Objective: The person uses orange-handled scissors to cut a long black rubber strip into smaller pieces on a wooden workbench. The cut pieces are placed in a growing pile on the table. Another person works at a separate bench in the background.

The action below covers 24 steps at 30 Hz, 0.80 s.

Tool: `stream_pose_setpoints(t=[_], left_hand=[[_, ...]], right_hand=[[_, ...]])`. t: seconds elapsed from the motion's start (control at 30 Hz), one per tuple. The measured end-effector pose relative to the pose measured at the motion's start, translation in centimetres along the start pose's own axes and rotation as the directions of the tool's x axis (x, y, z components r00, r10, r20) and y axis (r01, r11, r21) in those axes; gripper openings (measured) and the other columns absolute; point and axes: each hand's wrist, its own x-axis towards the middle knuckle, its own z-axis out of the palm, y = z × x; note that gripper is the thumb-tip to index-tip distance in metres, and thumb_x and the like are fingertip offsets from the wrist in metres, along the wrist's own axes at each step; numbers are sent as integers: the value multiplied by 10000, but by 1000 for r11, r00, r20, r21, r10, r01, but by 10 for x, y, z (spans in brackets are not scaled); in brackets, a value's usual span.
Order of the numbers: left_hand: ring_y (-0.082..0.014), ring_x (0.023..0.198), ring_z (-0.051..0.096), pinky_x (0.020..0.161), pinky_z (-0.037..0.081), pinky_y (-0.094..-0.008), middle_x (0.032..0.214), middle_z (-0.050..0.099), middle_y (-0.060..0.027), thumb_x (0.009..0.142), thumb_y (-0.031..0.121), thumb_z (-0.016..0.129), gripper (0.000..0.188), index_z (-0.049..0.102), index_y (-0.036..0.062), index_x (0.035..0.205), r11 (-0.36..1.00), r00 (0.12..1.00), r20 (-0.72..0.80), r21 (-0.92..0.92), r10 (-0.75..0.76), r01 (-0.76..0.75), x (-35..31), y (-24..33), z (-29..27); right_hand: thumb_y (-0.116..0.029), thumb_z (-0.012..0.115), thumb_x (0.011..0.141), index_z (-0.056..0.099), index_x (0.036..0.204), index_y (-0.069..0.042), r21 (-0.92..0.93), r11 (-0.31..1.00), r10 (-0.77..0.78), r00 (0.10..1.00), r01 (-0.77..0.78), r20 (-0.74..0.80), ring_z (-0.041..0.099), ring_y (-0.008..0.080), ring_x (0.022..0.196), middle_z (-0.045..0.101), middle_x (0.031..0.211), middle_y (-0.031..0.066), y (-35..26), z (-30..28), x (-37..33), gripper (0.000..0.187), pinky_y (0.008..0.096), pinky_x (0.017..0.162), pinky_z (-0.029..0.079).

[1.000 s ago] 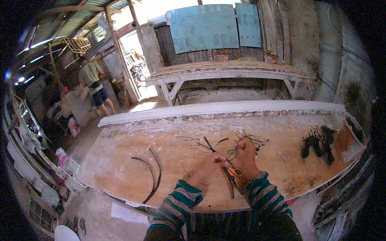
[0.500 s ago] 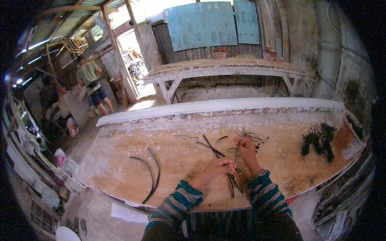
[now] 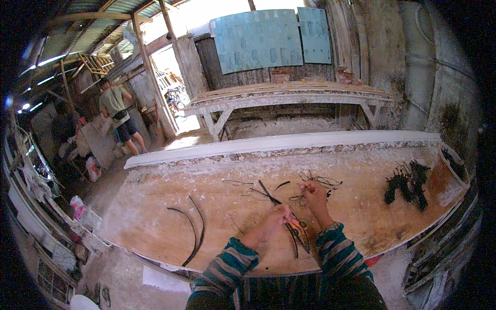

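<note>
My left hand (image 3: 276, 219) is closed, fingertips pinched together over the middle of the bench; what lies in the pinch is too small to make out. Slightly farther off, my right hand (image 3: 316, 196) grips a thin dark cord (image 3: 297, 199), a loop of which sticks out at its left. Under and beside my left hand, long dark strips (image 3: 268, 192) lie crossed on the wood. An orange-handled tool (image 3: 296, 225) rests by them, its kind partly hidden. A loose tangle of thin cord (image 3: 328, 181) lies just beyond my right hand.
Two curved dark strips (image 3: 200, 227) lie on the wooden bench (image 3: 150, 217) at left. Bundles of black cord-like pieces (image 3: 408, 183) sit at right near a tipped bucket (image 3: 448, 175). A white raised edge (image 3: 289, 142) borders the far side. A person (image 3: 119, 113) stands back left.
My left hand has shifted slightly left, away from my right hand, uncovering more of the orange-handled tool. My right hand keeps its grip on the cord. The whole view has tilted a little.
</note>
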Motion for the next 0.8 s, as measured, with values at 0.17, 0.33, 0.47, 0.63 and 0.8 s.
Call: stream_pose_setpoints(t=[0.17, 0.33, 0.47, 0.63, 0.8], left_hand=[[-107, 777, 486, 722, 392, -263, 804, 543, 2, 847, 175, 563, 123, 564, 54, 870, 903, 901, -339, 415, 271, -115, -4, 27, -2], [-140, 797, 522, 683, 418, -265, 817, 563, -19, 827, 156, 561, 98, 593, 63, 832, 772, 721, -514, 634, 465, -46, -7, 46, -30], [-97, 707, 501, 617, 394, -233, 770, 574, -7, 803, 180, 620, 133, 622, 51, 836, 852, 618, -667, 523, 415, -8, -3, 39, -52], [-84, 624, 475, 566, 377, -223, 722, 563, 3, 794, 167, 624, 131, 630, 41, 832, 893, 557, -726, 445, 404, -68, -2, 39, -64], [-79, 633, 481, 566, 371, -215, 728, 577, 12, 810, 180, 607, 142, 629, 42, 834, 917, 610, -712, 395, 347, -61, -4, 37, -77]], right_hand=[[-143, 677, 736, 632, 738, -45, -229, 944, -268, 958, 238, -107, 502, 91, 594, 557, 637, 22, 18, 3, 0, 108, 251, 509, 392], [-141, 693, 716, 638, 729, -45, 94, 993, -88, 990, 78, 110, 531, 121, 589, 573, 619, 42, -4, 11, -14, 111, 277, 521, 409], [-120, 679, 732, 633, 720, -17, -166, 966, -157, 961, 197, 225, 535, 116, 580, 584, 633, 51, 6, 16, -14, 114, 243, 521, 400], [-112, 670, 727, 630, 714, -13, -177, 869, -369, 844, 462, 389, 578, 167, 623, 617, 681, 87, -10, 21, -25, 108, 286, 558, 428], [-208, 633, 737, 655, 774, -79, -101, 898, -321, 794, 428, 516, 578, 280, 627, 608, 664, 114, -22, 27, -39, 135, 356, 584, 442]])
